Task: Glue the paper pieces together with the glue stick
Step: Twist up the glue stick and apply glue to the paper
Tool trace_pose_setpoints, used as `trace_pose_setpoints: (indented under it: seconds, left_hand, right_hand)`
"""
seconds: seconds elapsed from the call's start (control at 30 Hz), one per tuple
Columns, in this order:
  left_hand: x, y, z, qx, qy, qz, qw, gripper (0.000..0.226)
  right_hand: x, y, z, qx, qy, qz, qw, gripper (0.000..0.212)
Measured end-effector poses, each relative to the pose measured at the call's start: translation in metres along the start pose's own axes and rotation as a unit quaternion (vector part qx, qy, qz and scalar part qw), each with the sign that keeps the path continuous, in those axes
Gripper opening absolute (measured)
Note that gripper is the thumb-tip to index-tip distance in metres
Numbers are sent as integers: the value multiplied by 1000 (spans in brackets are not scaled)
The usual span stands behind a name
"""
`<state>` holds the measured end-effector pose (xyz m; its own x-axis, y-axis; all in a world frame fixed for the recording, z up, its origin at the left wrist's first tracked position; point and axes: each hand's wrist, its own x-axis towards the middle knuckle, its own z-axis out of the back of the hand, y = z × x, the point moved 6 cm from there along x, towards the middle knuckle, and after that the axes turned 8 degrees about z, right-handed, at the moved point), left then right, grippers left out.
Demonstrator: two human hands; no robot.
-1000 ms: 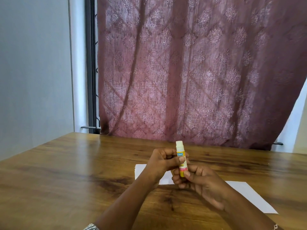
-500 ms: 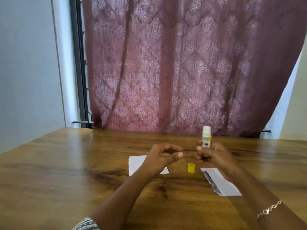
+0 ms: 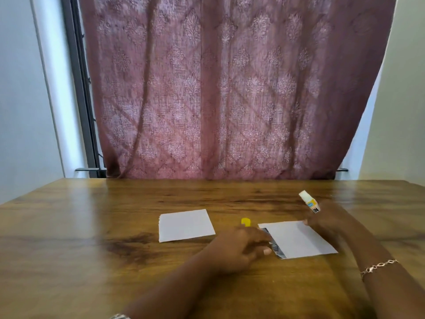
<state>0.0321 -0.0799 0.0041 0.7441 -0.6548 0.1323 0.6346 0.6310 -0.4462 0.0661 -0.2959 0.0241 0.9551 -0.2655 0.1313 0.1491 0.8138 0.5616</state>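
Observation:
Two white paper pieces lie on the wooden table (image 3: 92, 226). The left paper piece (image 3: 185, 225) lies alone. The right paper piece (image 3: 299, 240) has a printed strip along its left edge. My left hand (image 3: 241, 247) touches that left edge with its fingers loosely curled. My right hand (image 3: 326, 221) grips the open glue stick (image 3: 309, 201), white tip tilted up and left, while its fingers touch the paper's far right corner. The yellow cap (image 3: 245, 221) stands on the table between the papers, just beyond my left hand.
A dark red patterned curtain (image 3: 230, 88) hangs behind the table's far edge. A dark window frame (image 3: 80, 88) and pale walls flank it. A bracelet (image 3: 377, 267) sits on my right wrist.
The yellow cap came off the glue stick and now stands on the table. My right hand carried the stick to the right and tilted it. My left hand moved right to the right paper.

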Motion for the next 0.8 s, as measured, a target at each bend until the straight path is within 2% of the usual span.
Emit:
trace_pose_setpoints:
  seconds: [0.17,0.3,0.47,0.7,0.8]
  left_hand:
    - [6,-3,-20,42,55,3,998,55]
    - [10,2,-26,48,55,0,997,61]
    - [9,1,-25,40,59,3,997,58]
    - [9,0,-26,38,74,13,996,62]
    - [9,0,-26,37,78,22,996,63]
  right_hand:
    - [0,-1,-9,15,33,-25,999,34]
    - [1,1,-13,32,37,-29,998,34]
    - [-1,3,-14,48,42,-34,997,50]
    - [-8,12,-15,-55,73,-13,996,61]
    - [-8,12,-16,-48,72,-13,996,65]
